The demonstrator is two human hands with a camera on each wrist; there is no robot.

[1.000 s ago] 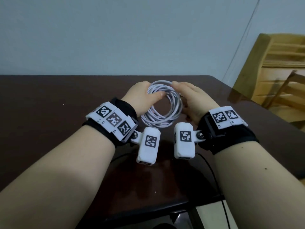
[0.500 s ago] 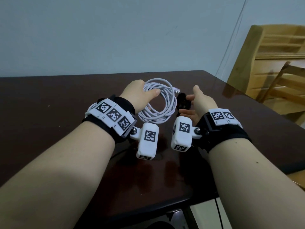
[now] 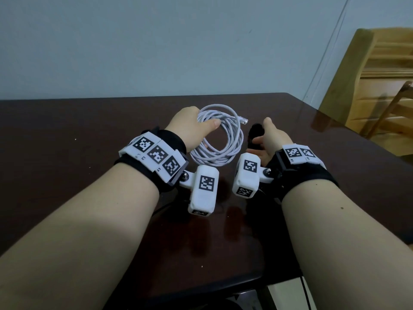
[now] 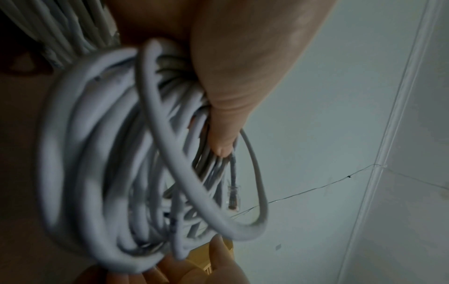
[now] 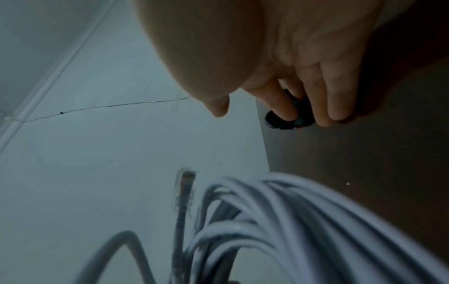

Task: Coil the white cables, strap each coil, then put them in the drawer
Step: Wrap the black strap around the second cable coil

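Left hand grips the white cable coil above the table; right hand, at its 3 o'clock, pinches a black strap. Springy loops probably want binding beside the grip.

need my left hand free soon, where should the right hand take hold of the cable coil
Probably the bundle of the cable coil beside the left hand, coming from the right, fingers through the open ring. There the loops lie gathered and the plug end sticks out loose; lower down they spread.
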